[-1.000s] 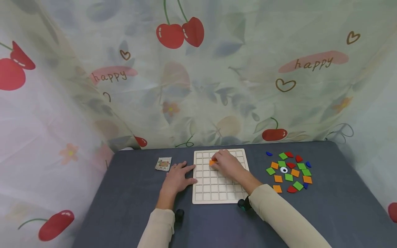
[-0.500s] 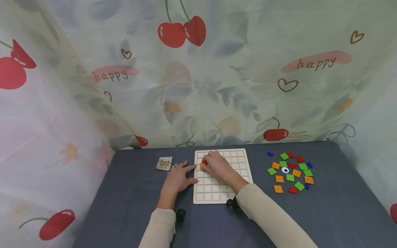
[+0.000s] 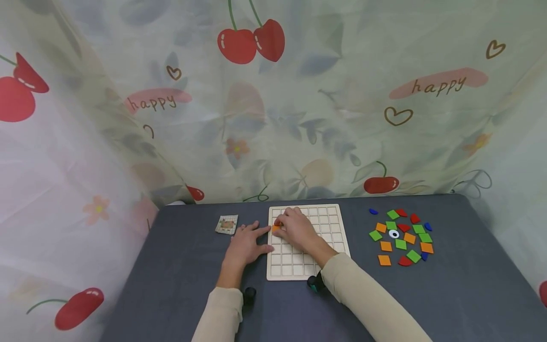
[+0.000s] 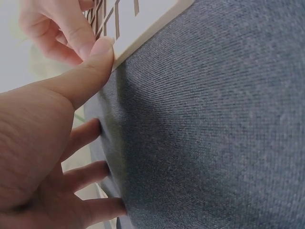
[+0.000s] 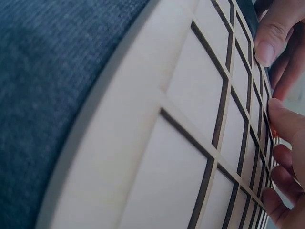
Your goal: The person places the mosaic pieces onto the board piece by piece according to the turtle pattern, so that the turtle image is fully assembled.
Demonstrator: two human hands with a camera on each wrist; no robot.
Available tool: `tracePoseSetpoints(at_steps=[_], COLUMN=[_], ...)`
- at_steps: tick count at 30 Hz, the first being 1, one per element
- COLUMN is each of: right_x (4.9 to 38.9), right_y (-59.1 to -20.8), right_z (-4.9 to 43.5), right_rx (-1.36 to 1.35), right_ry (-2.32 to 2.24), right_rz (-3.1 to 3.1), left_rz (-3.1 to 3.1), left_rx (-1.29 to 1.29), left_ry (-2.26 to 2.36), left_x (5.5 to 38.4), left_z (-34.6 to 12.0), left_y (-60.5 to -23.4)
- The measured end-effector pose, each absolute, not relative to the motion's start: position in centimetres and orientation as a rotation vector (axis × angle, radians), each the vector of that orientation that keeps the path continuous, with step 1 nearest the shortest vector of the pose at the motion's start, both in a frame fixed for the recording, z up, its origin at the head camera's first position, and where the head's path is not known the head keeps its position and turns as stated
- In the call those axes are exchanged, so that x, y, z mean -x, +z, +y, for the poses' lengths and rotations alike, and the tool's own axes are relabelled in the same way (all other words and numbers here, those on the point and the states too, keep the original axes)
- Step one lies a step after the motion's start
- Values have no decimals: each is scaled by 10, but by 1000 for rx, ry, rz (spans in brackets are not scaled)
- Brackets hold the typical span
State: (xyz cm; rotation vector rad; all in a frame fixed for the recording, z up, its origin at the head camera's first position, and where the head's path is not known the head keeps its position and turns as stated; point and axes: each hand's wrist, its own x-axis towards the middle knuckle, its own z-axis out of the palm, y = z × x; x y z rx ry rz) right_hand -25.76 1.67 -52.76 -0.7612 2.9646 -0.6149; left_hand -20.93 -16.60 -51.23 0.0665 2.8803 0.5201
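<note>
1. On the dark grey table (image 3: 179, 266) lies a pale wooden grid board (image 3: 316, 237); the right hand (image 3: 297, 230) rests over its upper left part.
2. At the board's left column sits an orange tile (image 3: 275, 228), just under the right hand's fingertips, which are bent down onto it; whether they pinch it or only press it cannot be told.
3. Beside the board's left edge the left hand (image 3: 244, 246) lies flat on the table, fingers spread, its thumb (image 4: 90, 67) touching the board's edge.
4. Well apart to the right lies a cluster of coloured tiles (image 3: 401, 236); a small card (image 3: 226, 224) lies left of the left hand.
</note>
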Motion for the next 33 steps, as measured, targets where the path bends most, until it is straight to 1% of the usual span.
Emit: tracePoseSetpoints(at_steps=[5, 11, 19, 33], right_x=[258, 254, 245, 241], right_y=[-526, -518, -511, -516], right_z=[18, 26, 40, 84], right_rx=[748, 796, 816, 788], right_ry=[-604, -514, -247, -172], right_rz=[2958, 2954, 3019, 3115], left_rz=[2881, 2870, 2870, 2853], left_rx=[-69, -73, -50, -60], left_ry=[522, 524, 510, 546], left_x=[209, 208, 208, 208], left_z=[-165, -165, -166, -165], left_y=[-512, -513, -514, -512])
